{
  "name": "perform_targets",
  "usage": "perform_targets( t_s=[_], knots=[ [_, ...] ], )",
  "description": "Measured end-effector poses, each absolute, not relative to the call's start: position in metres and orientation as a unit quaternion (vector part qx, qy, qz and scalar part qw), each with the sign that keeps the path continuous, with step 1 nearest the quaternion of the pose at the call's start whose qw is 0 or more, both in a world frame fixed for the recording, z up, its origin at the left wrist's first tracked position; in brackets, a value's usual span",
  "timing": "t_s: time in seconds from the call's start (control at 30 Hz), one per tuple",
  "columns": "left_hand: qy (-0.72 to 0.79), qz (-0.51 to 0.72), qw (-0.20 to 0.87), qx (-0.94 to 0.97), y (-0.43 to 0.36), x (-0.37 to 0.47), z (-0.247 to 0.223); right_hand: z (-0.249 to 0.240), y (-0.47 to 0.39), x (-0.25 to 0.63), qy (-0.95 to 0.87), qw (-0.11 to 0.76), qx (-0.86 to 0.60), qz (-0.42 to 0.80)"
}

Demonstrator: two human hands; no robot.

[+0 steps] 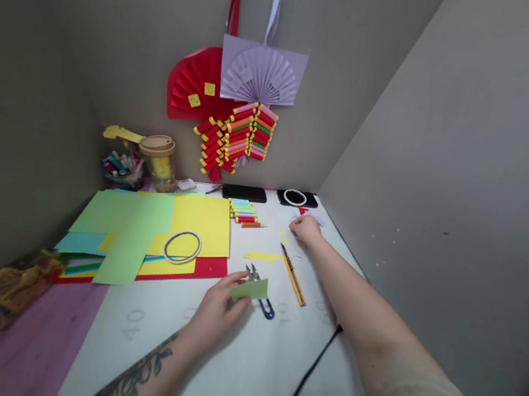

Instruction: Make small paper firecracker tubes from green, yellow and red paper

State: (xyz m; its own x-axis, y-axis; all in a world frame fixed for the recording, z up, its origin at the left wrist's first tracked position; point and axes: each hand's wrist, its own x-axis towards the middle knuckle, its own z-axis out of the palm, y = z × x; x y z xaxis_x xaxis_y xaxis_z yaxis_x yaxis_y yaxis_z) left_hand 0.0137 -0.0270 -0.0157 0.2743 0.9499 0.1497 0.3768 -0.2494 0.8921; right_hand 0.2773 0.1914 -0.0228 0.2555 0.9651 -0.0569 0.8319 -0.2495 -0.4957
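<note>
My left hand [221, 302] pinches a small light-green paper piece [250, 289] between thumb and fingers, just above the white mat. Under that paper lies a pair of blue-handled thread snips [268, 311]. My right hand [307, 229] reaches to the far right of the mat, its fingers drawn together beside small paper scraps [302, 211]; what they hold, if anything, I cannot make out. A yellow craft knife [295, 279] lies between the hands, near a yellow paper strip [259, 256]. Rolled paper tubes [242, 209] and an orange pencil-like stick [252, 225] lie farther back.
Coloured paper sheets [212, 223] cover the left side, with a tape roll [182, 247] on top. Behind stand a lidded cup [162, 164] and a jar of pens [122, 167]. Two black phones [245, 193] lie against the wall, beneath hanging paper fans [263, 76]. A black cable [308, 374] crosses the front.
</note>
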Motion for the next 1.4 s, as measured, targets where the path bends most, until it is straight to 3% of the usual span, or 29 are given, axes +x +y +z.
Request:
perform_targets(
  t_s=[0.23,0.43,0.57,0.67,0.83,0.9,0.97,1.03,1.1,1.2,1.3,1.4],
  knots=[
    [0.478,0.388,0.408,0.675,-0.025,0.016,-0.014,-0.025,0.176,0.266,-0.596,0.199,-0.771,0.108],
    [0.555,0.393,0.458,0.572,-0.021,0.014,-0.008,0.008,0.147,0.255,-0.6,0.264,-0.753,0.056],
    [0.553,0.417,0.518,0.502,-0.02,0.012,-0.006,0.025,0.091,0.228,-0.674,0.308,-0.663,0.108],
    [0.563,0.421,0.522,0.482,-0.021,0.012,-0.006,0.019,0.039,0.204,-0.746,0.213,-0.6,0.197],
    [0.577,0.409,0.511,0.488,-0.023,0.008,-0.003,0.003,0.005,0.196,-0.755,0.08,-0.634,0.152],
    [0.584,0.389,0.511,0.496,-0.024,0.006,0.001,0.007,0.008,0.201,-0.724,0.087,-0.677,0.1],
    [0.581,0.353,0.52,0.518,-0.027,0.003,0.006,0.017,0.01,0.202,-0.712,0.152,-0.682,0.071],
    [0.553,0.311,0.531,0.561,-0.03,0.001,0.011,0.028,0.008,0.196,-0.729,0.25,-0.625,0.126],
    [0.517,0.27,0.535,0.611,-0.032,-0.002,0.013,0.036,0.002,0.185,-0.757,0.306,-0.516,0.259],
    [0.498,0.242,0.516,0.654,-0.031,-0.009,0.012,0.034,-0.006,0.17,-0.749,0.316,-0.42,0.403],
    [0.524,0.299,0.48,0.637,-0.023,-0.017,0.009,0.018,-0.009,0.167,-0.677,0.349,-0.468,0.448],
    [0.553,0.386,0.462,0.576,-0.015,-0.022,0.005,0.004,-0.01,0.173,-0.641,0.295,-0.464,0.535]
  ],
)
